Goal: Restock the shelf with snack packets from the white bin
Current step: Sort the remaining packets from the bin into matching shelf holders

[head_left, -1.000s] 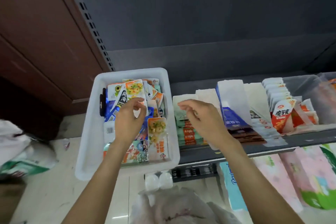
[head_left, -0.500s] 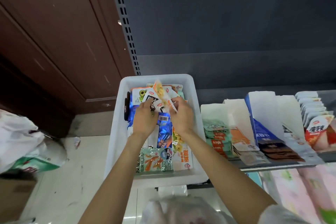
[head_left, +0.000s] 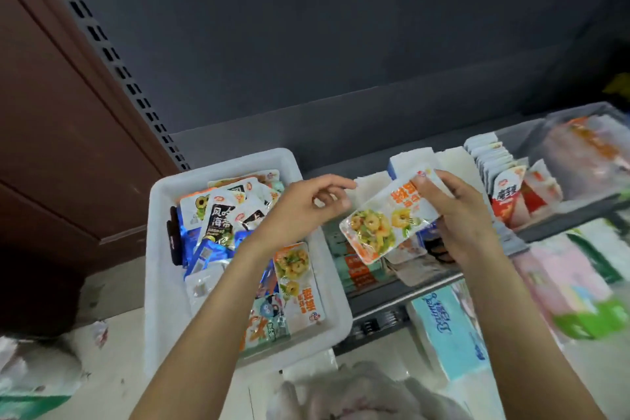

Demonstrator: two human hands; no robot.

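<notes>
The right hand (head_left: 456,215) pinches a flat orange-and-white snack packet (head_left: 388,218) by its top edge, carried above the grey shelf's (head_left: 562,225) front rows. The left hand (head_left: 300,211) hangs loose and unladen over the white plastic bin (head_left: 160,283). Mid-transfer; next, I judge, it needs slotting into a matching row.

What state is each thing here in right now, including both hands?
Right hand: grips the orange snack packet, held above the shelf row.
Left hand: fingers loosely curled, holding nothing, above the white bin.
White bin: open-topped, holding many jumbled packets.
Shelf: partly stocked, packets standing in rows.
Matching orange packet: lying flat in the bin.
</notes>
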